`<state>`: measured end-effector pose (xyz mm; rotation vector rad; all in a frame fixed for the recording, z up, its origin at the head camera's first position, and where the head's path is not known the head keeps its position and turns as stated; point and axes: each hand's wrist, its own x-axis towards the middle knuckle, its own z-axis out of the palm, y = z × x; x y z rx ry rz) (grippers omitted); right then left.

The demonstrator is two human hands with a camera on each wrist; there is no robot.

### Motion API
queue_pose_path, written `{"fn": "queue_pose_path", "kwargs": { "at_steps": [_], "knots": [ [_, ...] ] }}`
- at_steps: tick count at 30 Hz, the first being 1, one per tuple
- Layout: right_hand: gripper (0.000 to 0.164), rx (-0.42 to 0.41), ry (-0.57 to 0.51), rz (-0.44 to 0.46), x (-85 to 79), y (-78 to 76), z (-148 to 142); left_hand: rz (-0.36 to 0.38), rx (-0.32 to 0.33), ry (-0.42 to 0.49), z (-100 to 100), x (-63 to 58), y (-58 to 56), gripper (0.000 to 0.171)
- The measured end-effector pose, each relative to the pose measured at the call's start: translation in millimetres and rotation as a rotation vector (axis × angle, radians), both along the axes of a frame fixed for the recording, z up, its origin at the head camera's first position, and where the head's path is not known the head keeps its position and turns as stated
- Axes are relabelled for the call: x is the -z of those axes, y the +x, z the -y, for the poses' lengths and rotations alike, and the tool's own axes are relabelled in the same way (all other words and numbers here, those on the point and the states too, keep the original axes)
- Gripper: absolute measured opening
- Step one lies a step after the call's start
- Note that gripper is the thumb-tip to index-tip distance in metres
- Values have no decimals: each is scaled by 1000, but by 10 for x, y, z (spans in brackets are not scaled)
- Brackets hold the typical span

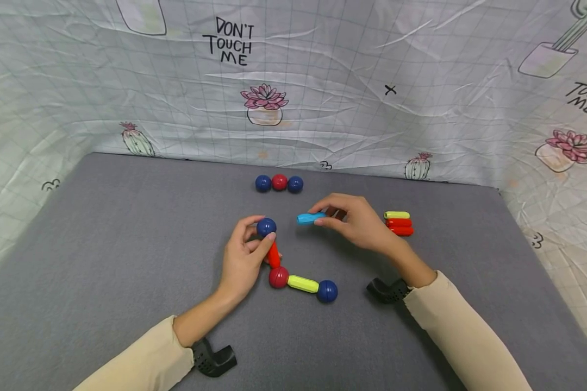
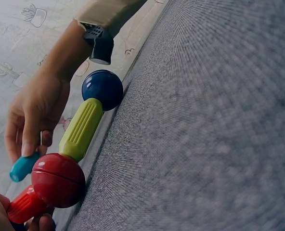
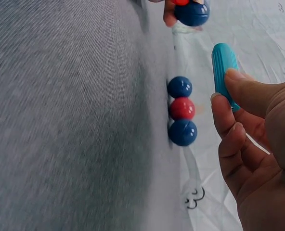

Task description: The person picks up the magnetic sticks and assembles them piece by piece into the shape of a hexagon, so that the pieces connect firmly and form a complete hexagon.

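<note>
In front of me, the grey table (image 1: 127, 244) carries three balls (image 1: 279, 182) in a row and three sticks (image 1: 399, 223) side by side.

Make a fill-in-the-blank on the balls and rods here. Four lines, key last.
1. The left hand holds the joined assembly at the end whose rod is ____.
2. The yellow-green connecting rod joins a red ball to a ball coloured ____.
3. Besides the light-blue rod in the right hand, the visible loose rods are one yellow-green and ____ red.
4. In the row of three balls, the red one is in the ____.

Missing words: red; dark blue; two; middle.
</note>
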<state>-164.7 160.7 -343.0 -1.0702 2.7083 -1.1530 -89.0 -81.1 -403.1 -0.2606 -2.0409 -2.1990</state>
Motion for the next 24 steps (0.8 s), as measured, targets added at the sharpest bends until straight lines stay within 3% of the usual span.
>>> {"fn": "queue_pose_path", "kwargs": {
  "at_steps": [24],
  "knots": [
    [18,-78,11,26,4,-78,383,4,7,11,6,3,-7,42]
  ]
}}
